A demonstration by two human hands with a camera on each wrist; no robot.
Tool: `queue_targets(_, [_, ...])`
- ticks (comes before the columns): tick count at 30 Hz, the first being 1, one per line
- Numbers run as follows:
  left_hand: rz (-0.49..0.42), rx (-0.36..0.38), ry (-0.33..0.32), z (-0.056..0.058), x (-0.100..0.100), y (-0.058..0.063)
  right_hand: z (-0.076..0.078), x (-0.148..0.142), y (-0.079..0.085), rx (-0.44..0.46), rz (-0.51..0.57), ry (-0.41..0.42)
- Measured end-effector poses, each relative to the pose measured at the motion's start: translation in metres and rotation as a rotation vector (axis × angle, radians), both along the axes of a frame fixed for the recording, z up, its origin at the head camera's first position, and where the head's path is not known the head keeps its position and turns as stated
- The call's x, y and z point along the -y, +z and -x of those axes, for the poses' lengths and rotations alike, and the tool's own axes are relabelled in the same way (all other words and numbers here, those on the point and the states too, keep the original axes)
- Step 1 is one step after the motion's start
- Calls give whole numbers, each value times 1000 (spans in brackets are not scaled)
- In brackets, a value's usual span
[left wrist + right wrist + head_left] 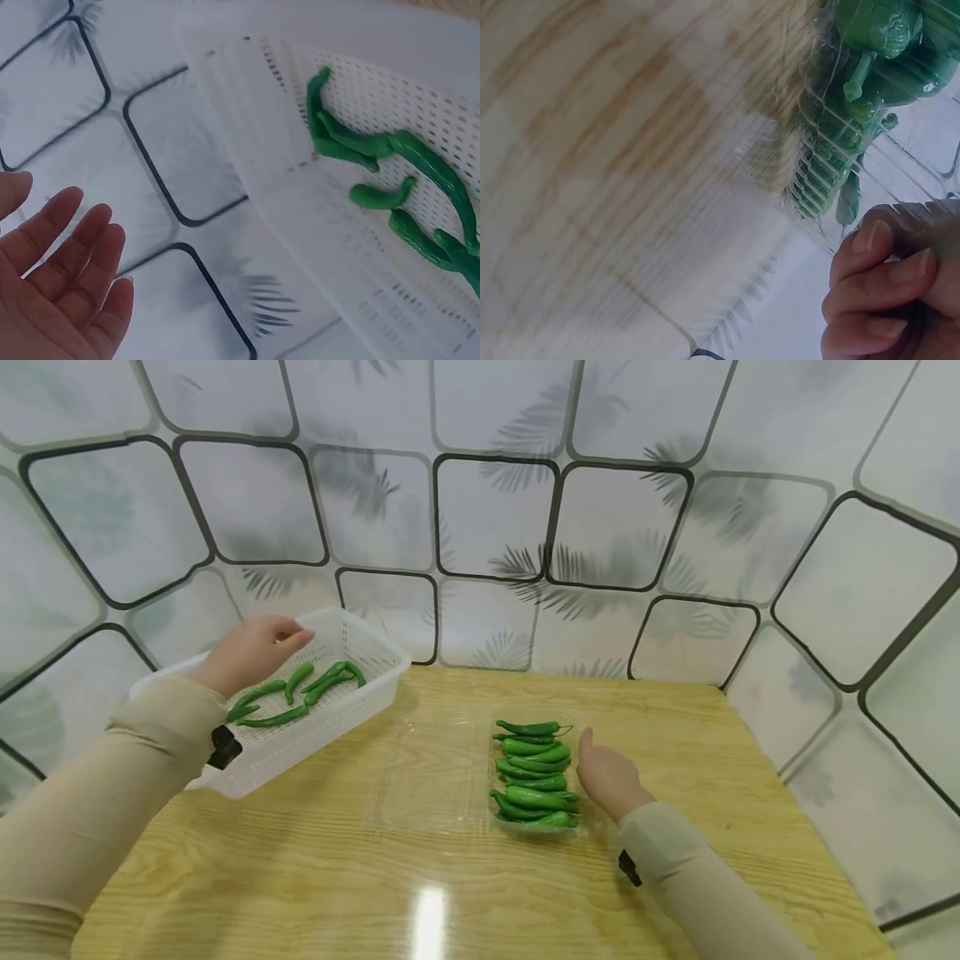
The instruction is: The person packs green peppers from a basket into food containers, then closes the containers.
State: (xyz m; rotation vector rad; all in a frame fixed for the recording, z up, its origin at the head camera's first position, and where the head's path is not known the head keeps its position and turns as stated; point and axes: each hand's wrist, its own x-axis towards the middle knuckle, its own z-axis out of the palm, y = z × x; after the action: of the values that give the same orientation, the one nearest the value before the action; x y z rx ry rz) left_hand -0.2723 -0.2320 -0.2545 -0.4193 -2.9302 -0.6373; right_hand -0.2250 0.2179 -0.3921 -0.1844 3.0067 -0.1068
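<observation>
My left hand (251, 652) hovers over the white perforated basket (337, 739), fingers spread and holding nothing in the left wrist view. Several green peppers (273, 718) lie scattered on the basket floor. To the right, a clear plastic container (536, 829) holds a stacked row of green peppers (536, 797). Close against the container's right side is my right hand (609, 777), its thumb pointing away from me. Loosely bent fingers (877, 289) show beside the clear wall in the right wrist view, with nothing visible inside them.
The container's clear lid (431, 768) lies flat on the wooden table (330, 877), between basket and peppers. A patterned backdrop (495, 518) rises behind the table and along both sides.
</observation>
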Motion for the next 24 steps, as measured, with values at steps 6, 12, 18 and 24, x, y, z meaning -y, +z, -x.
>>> queue_targets(6, [22, -47, 70, 16, 33, -9, 0, -1, 0, 10, 37, -1])
queue_targets(12, [22, -84, 109, 25, 52, -15, -1, -3, 1, 15, 32, 4])
queue_targets(18, [18, -61, 157, 27, 75, -31, 0, 0, 1, 15, 50, 11])
queue_targets(24, [42, 3, 209, 27, 99, -49, 0, 4, 2, 4, 45, 16])
